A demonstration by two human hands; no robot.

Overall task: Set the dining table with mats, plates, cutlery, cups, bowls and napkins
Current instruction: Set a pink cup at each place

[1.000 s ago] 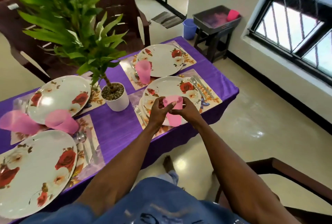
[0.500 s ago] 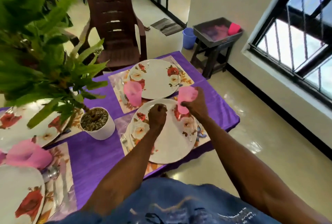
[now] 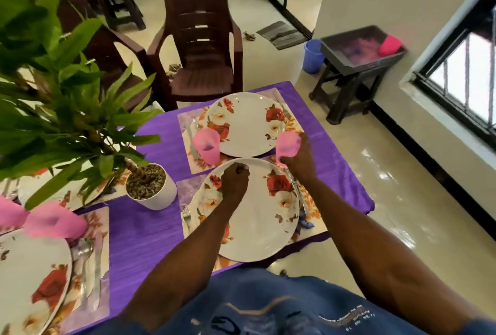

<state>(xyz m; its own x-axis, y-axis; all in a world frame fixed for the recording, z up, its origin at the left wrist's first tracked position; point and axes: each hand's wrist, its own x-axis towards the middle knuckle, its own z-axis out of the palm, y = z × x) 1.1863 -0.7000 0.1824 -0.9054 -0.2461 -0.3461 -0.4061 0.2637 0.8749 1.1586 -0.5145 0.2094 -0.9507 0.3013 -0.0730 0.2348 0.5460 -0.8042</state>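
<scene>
- We see the right hand, right of centre, w/ its grip grasping a pink cup; cup upright, at the far right edge of the near plate. Can't tell if the cup's base touches the mat.
- Left hand is a clenched fist w/ nothing in it, over the far part of the near plate.
- Near plate: white w/ red roses, on a floral mat; fork just left of it, more cutlery along its right rim, partly hidden by the right arm.
- Far plate above centre on its own mat; 2nd pink cup upright at that plate's lower left, knife beside it.
- Table has a purple cloth. Potted plant in a white pot left of centre, leaves filling upper left.
- Lower left: two more pink cups, blurred, plus a plate and a spoon.
- Brown chair at top centre, beyond the table.
</scene>
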